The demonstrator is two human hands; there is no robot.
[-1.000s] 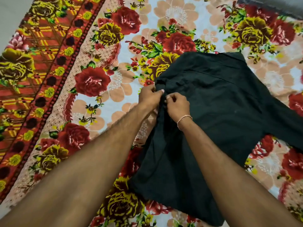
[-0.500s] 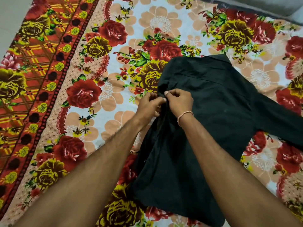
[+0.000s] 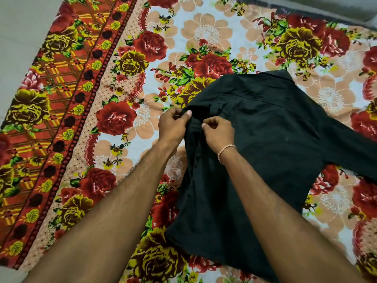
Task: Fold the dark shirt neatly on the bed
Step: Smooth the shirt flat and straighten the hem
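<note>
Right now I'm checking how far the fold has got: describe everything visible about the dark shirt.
The dark shirt is black-green woven cloth, lying on the floral bedsheet, collar at the far end, one long sleeve stretched out to the right. Its left edge is bunched and creased where the left hand and right hand pinch it.

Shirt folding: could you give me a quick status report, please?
Left hand and right hand both pinch the shirt at its left edge. Shirt spread on bedsheet, not folded. Nothing in the way.
</note>
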